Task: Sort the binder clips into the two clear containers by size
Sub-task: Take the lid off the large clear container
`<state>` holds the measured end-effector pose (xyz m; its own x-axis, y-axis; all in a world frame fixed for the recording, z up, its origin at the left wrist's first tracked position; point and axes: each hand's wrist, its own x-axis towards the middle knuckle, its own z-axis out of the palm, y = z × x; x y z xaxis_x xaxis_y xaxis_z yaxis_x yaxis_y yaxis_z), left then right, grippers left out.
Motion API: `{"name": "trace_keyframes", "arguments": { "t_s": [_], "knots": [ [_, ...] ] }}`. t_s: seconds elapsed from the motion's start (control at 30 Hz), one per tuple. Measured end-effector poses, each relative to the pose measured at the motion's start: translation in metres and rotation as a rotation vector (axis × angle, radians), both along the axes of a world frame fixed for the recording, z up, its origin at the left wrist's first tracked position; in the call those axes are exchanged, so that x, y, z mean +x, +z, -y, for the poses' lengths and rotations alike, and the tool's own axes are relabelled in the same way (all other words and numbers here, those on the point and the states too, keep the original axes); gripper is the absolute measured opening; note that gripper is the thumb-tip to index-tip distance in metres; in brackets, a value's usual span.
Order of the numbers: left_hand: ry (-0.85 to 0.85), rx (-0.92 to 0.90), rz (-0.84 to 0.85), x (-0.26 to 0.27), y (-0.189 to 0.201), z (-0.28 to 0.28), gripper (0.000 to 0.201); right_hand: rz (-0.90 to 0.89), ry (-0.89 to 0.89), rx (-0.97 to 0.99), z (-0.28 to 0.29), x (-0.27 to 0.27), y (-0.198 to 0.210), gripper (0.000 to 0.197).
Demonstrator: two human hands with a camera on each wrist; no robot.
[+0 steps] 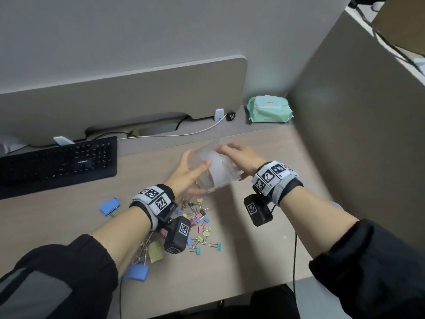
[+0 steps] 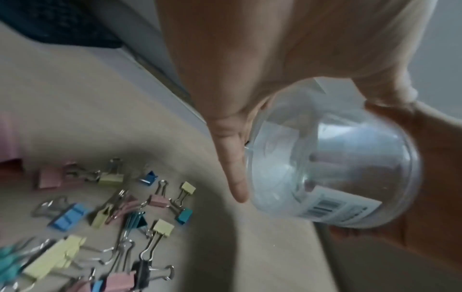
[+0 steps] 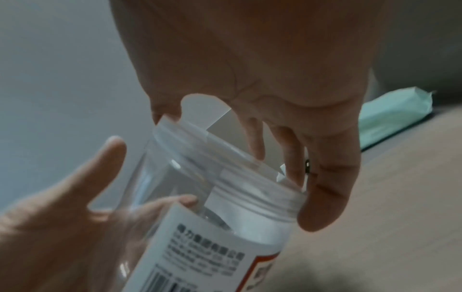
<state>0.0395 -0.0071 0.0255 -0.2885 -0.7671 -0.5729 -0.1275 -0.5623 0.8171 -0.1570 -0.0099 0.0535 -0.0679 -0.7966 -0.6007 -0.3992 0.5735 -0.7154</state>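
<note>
Two clear containers (image 1: 213, 173) appear nested and are held tilted above the desk (image 1: 253, 238). In the right wrist view the inner one (image 3: 225, 237) carries a white printed label and has a threaded rim, while the outer one (image 3: 155, 177) is bare. My left hand (image 1: 190, 169) wraps around the outer wall, thumb on top. My right hand (image 1: 232, 150) grips the rim end, its thumb (image 3: 322, 207) outside. Several small coloured binder clips (image 1: 197, 224) lie scattered under my left wrist. Larger clips lie apart: blue (image 1: 109, 206), blue (image 1: 138, 271), yellow (image 1: 155, 250).
A black keyboard (image 1: 57, 162) lies at the left, and a green wipes pack (image 1: 269, 109) sits at the back right. A white cable (image 1: 184, 134) runs along the back. A partition wall (image 1: 345, 134) closes the right side. The desk's front edge is close.
</note>
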Motion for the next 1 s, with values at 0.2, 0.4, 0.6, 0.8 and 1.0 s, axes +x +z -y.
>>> {"name": "trace_keyframes", "arguments": {
  "t_s": [0.2,0.4,0.6,0.8,1.0],
  "knots": [
    [0.223,0.207,-0.261,0.027,-0.004,-0.01,0.106,0.149,0.099,0.043,0.007,0.038,0.016,0.062],
    [0.334,0.394,-0.325,0.045,-0.001,-0.013,0.063,0.107,0.182,-0.202,0.009,0.058,0.007,0.069],
    [0.509,0.443,-0.367,0.073,-0.009,-0.012,0.059,0.425,-0.27,0.031,0.023,0.027,-0.026,0.045],
    [0.645,0.435,-0.362,0.109,-0.022,-0.014,0.07,0.333,-0.539,0.344,0.005,-0.025,-0.086,0.085],
    [0.69,0.399,-0.307,0.13,-0.02,-0.019,0.08,-0.157,-0.403,0.311,0.012,-0.04,-0.116,0.098]
  ]
}}
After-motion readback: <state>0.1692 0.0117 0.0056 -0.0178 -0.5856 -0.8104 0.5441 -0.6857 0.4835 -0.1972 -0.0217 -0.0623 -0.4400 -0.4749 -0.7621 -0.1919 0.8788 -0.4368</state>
